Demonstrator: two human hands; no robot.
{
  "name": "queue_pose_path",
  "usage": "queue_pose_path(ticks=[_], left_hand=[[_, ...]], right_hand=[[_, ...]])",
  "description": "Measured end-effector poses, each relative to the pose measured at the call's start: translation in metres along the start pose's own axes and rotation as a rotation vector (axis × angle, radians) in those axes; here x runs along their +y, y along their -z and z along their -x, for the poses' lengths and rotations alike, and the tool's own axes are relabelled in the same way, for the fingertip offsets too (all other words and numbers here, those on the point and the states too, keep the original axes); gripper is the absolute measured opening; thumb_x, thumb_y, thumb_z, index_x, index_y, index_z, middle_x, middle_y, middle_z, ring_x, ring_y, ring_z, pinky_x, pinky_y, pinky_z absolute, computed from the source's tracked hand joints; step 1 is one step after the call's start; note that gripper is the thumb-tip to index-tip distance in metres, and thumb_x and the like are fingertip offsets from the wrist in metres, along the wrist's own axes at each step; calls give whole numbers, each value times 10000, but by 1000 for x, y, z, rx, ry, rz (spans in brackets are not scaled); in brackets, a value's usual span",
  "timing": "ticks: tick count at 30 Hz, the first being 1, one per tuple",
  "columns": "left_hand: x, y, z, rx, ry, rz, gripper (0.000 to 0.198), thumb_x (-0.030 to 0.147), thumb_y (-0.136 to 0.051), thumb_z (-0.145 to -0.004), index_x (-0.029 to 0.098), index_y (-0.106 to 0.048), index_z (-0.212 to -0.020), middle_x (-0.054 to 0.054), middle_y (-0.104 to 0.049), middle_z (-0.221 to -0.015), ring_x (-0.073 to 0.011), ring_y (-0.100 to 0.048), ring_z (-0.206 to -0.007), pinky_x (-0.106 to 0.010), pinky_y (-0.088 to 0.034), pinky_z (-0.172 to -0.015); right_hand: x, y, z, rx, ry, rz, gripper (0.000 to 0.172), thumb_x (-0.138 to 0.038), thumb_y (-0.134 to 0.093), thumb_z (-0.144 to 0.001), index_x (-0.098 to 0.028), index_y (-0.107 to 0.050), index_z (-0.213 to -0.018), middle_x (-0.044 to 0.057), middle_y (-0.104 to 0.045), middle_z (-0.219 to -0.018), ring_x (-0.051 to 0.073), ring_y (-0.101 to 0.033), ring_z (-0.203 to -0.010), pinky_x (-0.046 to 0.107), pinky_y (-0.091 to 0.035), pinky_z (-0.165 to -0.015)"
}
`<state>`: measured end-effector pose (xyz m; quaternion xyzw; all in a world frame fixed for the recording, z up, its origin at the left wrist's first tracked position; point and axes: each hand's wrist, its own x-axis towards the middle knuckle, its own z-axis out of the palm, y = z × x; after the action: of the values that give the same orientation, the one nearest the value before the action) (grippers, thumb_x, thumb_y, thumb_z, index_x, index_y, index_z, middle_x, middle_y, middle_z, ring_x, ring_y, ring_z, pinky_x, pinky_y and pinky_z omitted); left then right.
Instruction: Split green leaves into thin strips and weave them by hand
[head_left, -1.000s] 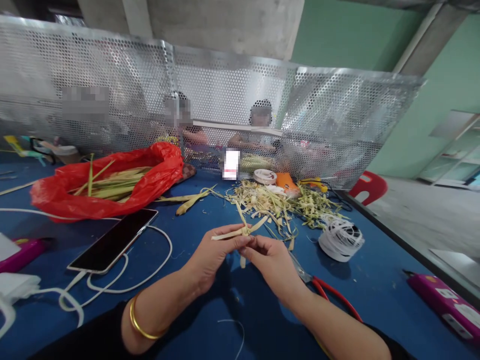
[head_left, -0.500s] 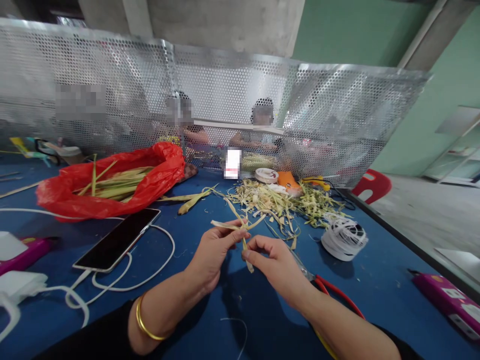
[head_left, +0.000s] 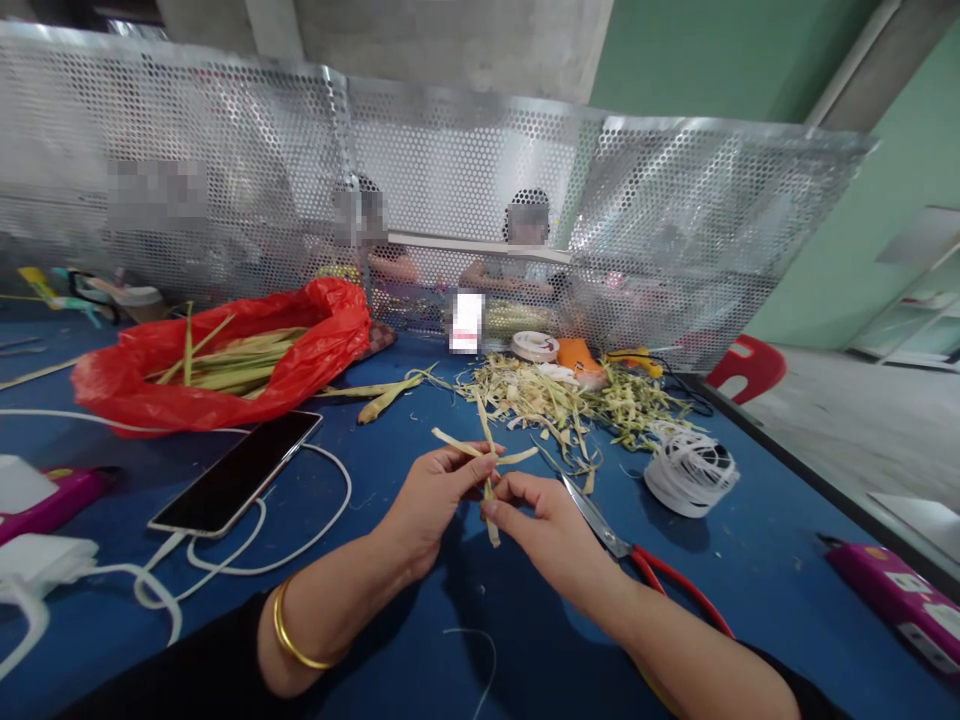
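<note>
Pale, dried leaf strips cross one another between my hands, above the blue table. My left hand pinches them where they cross, thumb on top. Just below, my right hand grips the strip end that points down toward me. Scissors with red handles lie beside and partly under my right hand and forearm. Beyond my fingers is a heap of shredded leaf scraps. A roll of white flat strip stands to the right.
A red plastic bag of long leaves lies at the left, near a phone with a white cable. Purple power strips lie at both sides. A perforated metal screen closes the far edge, with people behind it.
The crossed strips have turned a little in my fingers, and one now points more upright. My right hand has shifted slightly left, and more of the scissor blades shows.
</note>
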<state>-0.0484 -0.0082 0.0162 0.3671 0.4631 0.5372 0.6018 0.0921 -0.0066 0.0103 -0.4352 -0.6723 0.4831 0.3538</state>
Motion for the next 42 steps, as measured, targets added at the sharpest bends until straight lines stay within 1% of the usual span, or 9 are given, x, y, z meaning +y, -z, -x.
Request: queue_pose_path(ticks=[4,6,11,18,24,27,29,34,42], left_hand=[[7,3,0,-50,73,31,307,362,-723,-684,147,-700,-903,-2,-589,-667,-104,-530,-608,-205,-395,-577],[8,4,1,-86,90,2,300,391,-690,-714,147,-696,-889,-4,-585,-667,-101,-525,-600,-205,-390,-572],[3,2,2,-146,17,-203,285,386,-707,-698,146,-669,-847,21,-560,-597,-87,-470,-533,-207,-353,-535],[6,2,-1,-175,7,-229,250,389,-706,-685,151,-649,-736,34,-535,-538,-87,-473,-488,-214,-355,-514],[10,5,-2,-181,118,-103,198,340,-710,-681,160,-626,-683,42,-498,-514,-96,-477,-481,-227,-393,-531],[11,7,-2,-216,184,1,289,446,-636,-742,159,-631,-705,23,-521,-550,-107,-493,-503,-247,-419,-563],[10,7,-1,-219,171,-28,345,504,-608,-750,160,-642,-740,21,-529,-561,-107,-490,-503,-252,-424,-571],[7,5,0,-213,71,-283,312,466,-689,-684,163,-636,-738,43,-501,-501,-91,-460,-455,-206,-346,-474],[8,5,-4,-284,113,-184,270,421,-721,-651,161,-650,-639,59,-415,-429,-85,-400,-429,-239,-409,-508]], right_hand=[[0,6,-6,132,-53,-258,255,-422,-630,-742,-171,-595,-766,-7,-597,-697,135,-540,-659,267,-443,-661],[-1,9,-9,154,-46,-309,253,-411,-654,-728,-173,-592,-785,-7,-614,-706,135,-567,-656,273,-462,-667],[3,12,-11,148,15,-135,179,-321,-616,-758,-172,-584,-664,-13,-599,-572,139,-572,-579,261,-445,-595],[1,21,-9,207,119,168,185,-306,-560,-804,-194,-573,-658,-19,-579,-552,131,-542,-527,248,-416,-539],[0,25,-12,216,105,145,199,-316,-558,-799,-193,-565,-643,-13,-577,-546,135,-545,-524,255,-423,-540],[3,24,-13,205,89,117,199,-336,-560,-798,-189,-570,-663,-12,-577,-549,138,-545,-528,257,-421,-539],[4,22,-13,201,84,111,198,-339,-557,-801,-190,-569,-670,-12,-575,-553,140,-546,-532,256,-421,-539],[3,21,-11,189,136,188,186,-297,-534,-818,-197,-556,-662,-17,-569,-571,132,-537,-551,251,-417,-562],[0,29,-11,223,174,278,179,-288,-551,-804,-203,-559,-647,-18,-576,-554,130,-525,-531,251,-393,-541]])
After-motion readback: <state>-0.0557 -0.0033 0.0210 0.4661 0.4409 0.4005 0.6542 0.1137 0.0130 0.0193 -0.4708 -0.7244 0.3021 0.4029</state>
